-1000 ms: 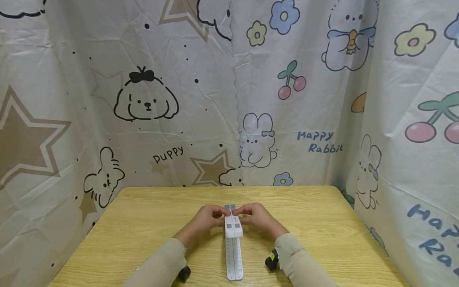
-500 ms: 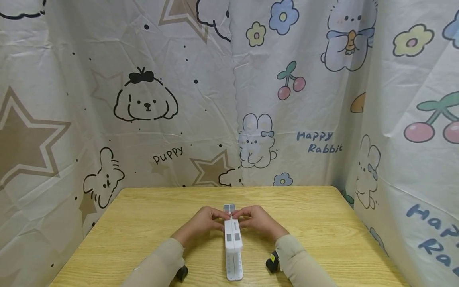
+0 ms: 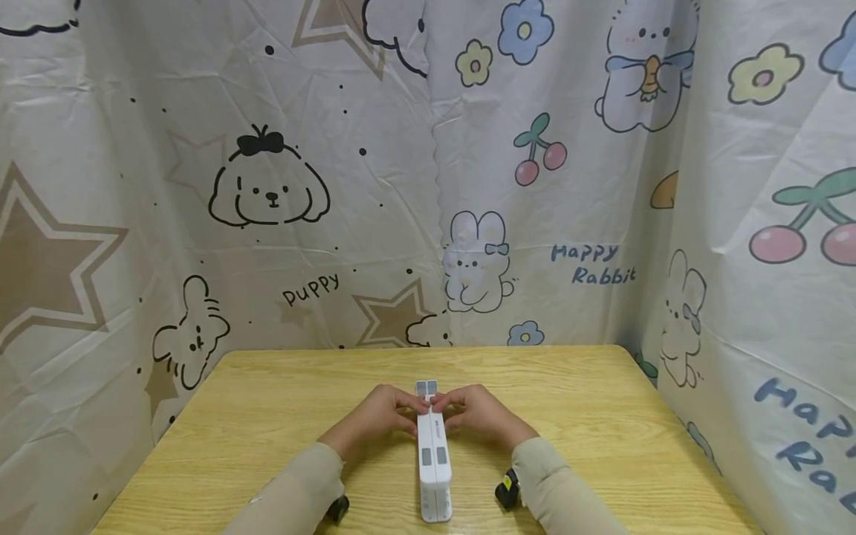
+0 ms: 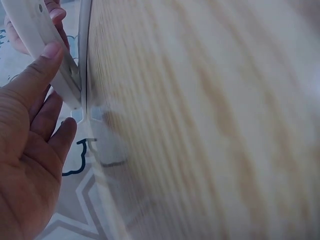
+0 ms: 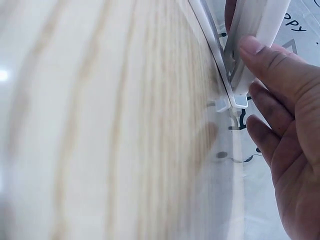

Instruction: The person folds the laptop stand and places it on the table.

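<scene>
A white folding laptop stand (image 3: 435, 438) with grey pads lies lengthwise on the table in the head view, folded narrow. Its upper arm slopes low over the base, near end close to the base's front. My left hand (image 3: 381, 411) pinches the arm's far part from the left side, index fingertip on top and thumb at the side. From the other side my right hand (image 3: 484, 413) pinches the same part, fingertips almost meeting the left ones. In the left wrist view my thumb presses the white arm (image 4: 31, 21); the right wrist view shows the right thumb against the arm (image 5: 265, 22).
The light wood table (image 3: 575, 416) extends around the stand on all sides. Behind and beside it hangs a cartoon-print curtain (image 3: 374, 223). Black wrist cameras sit below the sleeves, the right one (image 3: 507, 489) near the tabletop.
The stand's upper arm has swung down toward the base, its near end coming closer to the person. Both hands have stayed at its far part, shifting only slightly.
</scene>
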A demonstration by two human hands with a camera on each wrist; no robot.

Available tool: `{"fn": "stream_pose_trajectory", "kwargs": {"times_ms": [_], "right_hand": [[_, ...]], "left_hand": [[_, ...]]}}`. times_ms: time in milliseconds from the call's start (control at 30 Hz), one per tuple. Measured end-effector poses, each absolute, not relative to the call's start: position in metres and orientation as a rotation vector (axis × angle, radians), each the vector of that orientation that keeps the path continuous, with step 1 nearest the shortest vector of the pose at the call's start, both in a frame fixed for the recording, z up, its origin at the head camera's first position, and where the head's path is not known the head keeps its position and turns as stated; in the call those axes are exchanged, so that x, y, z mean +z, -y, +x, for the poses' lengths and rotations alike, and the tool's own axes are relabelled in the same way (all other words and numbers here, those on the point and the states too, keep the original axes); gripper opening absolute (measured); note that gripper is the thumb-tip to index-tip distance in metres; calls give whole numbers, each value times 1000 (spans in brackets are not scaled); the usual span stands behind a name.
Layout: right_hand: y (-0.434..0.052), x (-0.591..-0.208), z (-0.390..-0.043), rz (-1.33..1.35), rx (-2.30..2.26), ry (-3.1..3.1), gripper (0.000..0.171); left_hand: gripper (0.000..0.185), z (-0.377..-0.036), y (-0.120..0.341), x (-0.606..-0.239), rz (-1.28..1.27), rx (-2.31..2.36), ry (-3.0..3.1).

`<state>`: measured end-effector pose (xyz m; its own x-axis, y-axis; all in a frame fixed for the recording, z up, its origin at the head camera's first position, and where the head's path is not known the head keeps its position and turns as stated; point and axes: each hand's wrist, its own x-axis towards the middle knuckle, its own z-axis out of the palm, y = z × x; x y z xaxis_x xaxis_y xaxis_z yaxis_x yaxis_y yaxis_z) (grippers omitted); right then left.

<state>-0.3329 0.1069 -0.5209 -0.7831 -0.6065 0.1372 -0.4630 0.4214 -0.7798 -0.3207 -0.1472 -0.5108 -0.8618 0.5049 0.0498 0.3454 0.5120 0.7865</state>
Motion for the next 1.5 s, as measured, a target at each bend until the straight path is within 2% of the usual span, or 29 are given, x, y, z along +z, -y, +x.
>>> {"fn": "stream_pose_trajectory", "kwargs": {"times_ms": [267, 500, 600, 833, 1100, 1500], "right_hand": [[-105, -520, -331, -961, -1250, -2532, 29], [-104, -523, -329, -1035, -1110, -2632, 32], [-104, -521, -327, -1067, -1074, -2648, 32], [-102, -519, -325, -1132, -955, -2698, 31], [-101, -515, -325, -1337, -721, -2785, 28], [-98, -506, -322, -1402, -558, -2789, 30]], "left_hand": [[31, -319, 145, -509, 769, 1204, -2613], [28, -319, 140, -506, 1066, 836, -2764], [30, -320, 140, -506, 1113, 750, -2800], [30, -319, 137, -506, 1148, 621, -2840], [25, -318, 137, -503, 1187, 497, -2865], [25, -316, 137, -501, 1195, 477, -2842]]}}
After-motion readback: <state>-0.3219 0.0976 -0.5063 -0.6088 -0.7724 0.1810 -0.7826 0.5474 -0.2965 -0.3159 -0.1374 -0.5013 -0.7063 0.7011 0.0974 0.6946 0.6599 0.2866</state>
